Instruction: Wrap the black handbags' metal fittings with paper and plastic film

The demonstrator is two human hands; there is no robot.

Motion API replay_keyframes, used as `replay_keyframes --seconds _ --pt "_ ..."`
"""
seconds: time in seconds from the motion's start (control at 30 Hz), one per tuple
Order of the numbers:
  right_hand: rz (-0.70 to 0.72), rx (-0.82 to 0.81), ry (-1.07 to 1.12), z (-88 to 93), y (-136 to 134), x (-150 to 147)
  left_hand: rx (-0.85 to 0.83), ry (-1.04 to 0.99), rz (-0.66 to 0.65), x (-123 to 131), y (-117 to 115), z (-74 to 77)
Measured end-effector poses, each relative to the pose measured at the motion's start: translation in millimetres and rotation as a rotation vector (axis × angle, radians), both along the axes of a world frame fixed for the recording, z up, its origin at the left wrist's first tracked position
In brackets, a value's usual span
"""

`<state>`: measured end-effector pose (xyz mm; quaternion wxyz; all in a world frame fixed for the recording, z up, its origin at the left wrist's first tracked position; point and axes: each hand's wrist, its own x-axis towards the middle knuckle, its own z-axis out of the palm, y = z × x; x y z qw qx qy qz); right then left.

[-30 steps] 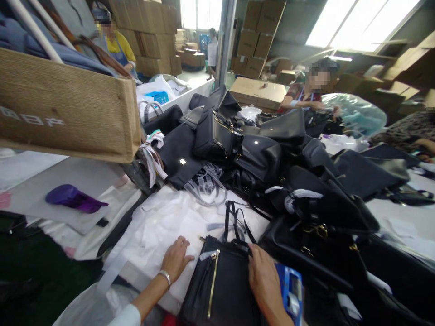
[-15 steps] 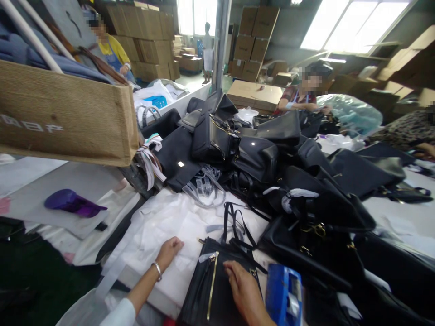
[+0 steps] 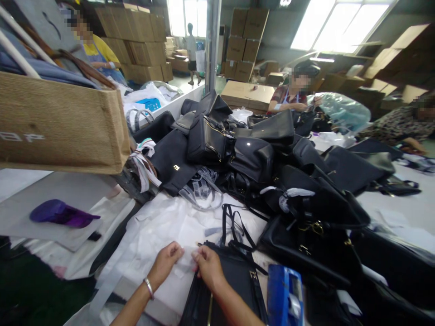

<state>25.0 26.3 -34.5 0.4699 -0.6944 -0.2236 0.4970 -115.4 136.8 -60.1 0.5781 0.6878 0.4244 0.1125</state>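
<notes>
My left hand (image 3: 167,260) has its fingers pinched together over the white sheets of thin wrapping (image 3: 154,226). Whatever may be in that pinch is hidden or too small to make out. Close on its right is my right hand (image 3: 210,265), also closed in a pinch, above the upper left part of a black handbag (image 3: 234,271). What it holds, if anything, I cannot make out. The bag lies flat with a gold zip running down its front; my right hand and forearm cover much of that zip. Thin black straps (image 3: 234,222) spread out from the bag's top.
A blue tape dispenser (image 3: 284,294) stands right of the bag. Black handbags (image 3: 253,156) are heaped behind and to the right. A purple visor (image 3: 61,213) lies left, below a jute bag (image 3: 64,122). Co-workers (image 3: 288,97) are at the far side; cartons (image 3: 136,50) stand behind.
My right hand has moved left and up from the bag's middle, over the zip's top end, and its fingers have closed. My left hand stays nearly in place. The view has shifted slightly.
</notes>
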Motion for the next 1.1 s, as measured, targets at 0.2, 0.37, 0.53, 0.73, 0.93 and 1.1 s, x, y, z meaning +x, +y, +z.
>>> replay_keyframes --seconds 0.2,0.37,0.53,0.73,0.93,1.1 --pt "0.044 0.034 -0.28 12.2 -27.8 23.8 0.323 -0.069 -0.194 24.1 -15.1 36.1" --pt "0.06 0.047 -0.46 25.9 -46.3 36.1 -0.083 -0.124 -0.486 57.7 -22.4 49.0" --pt "-0.027 0.015 -0.525 22.4 -61.1 41.8 -0.179 -0.101 -0.469 75.9 -40.6 48.1" --pt "-0.062 0.098 -0.423 22.9 -87.7 40.2 -0.149 -0.069 -0.546 79.9 -62.3 51.7" --pt "0.001 0.149 -0.397 27.5 -108.1 36.6 -0.021 0.086 -0.573 73.1 -72.5 50.5" --pt "-0.176 -0.041 -0.335 46.1 -173.0 55.7 -0.04 0.133 -0.573 61.0 -71.0 51.9"
